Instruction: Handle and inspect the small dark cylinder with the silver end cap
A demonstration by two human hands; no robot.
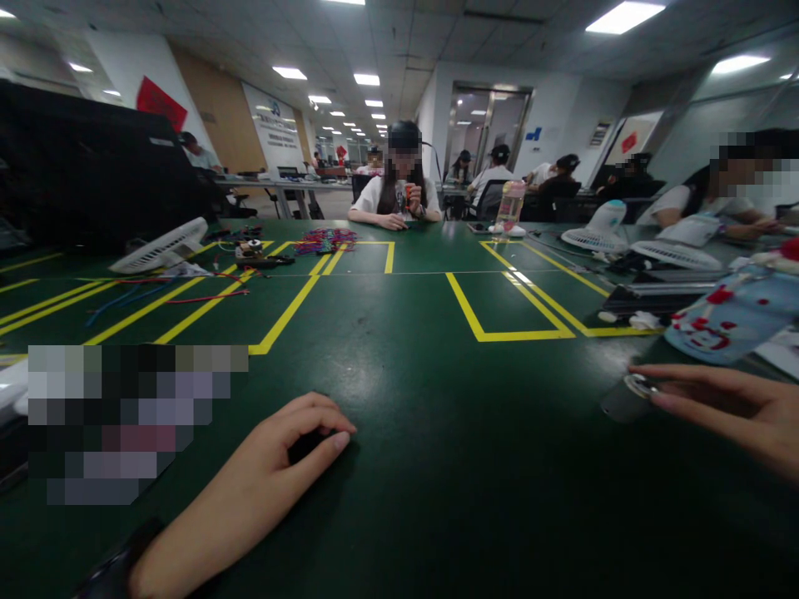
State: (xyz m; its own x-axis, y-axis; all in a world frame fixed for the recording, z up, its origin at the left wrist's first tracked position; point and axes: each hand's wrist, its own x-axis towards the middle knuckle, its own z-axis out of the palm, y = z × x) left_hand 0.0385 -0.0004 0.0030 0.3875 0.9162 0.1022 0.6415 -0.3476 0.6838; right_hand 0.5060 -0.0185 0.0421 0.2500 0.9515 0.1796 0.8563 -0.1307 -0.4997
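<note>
My left hand (303,445) rests on the green table (399,499) with its fingers curled. The thumb tip meets the index fingertip, and the gap between them shows nothing held. At the right, my right hand (742,412) grips between thumb and fingers the shiny round end of a small dark grey cylinder (624,403). That cylinder is low over the tabletop or touching it; I cannot tell which. Just beyond the right hand is a light blue container (730,316) with red and white decorations.
Yellow tape (524,336) marks out areas on the table. White fans (159,248), loose wires (325,241) and a clear bottle (510,208) stand or lie farther back. Dark boxes (655,295) lie at right. Across the table sits a person (399,183); others sit behind.
</note>
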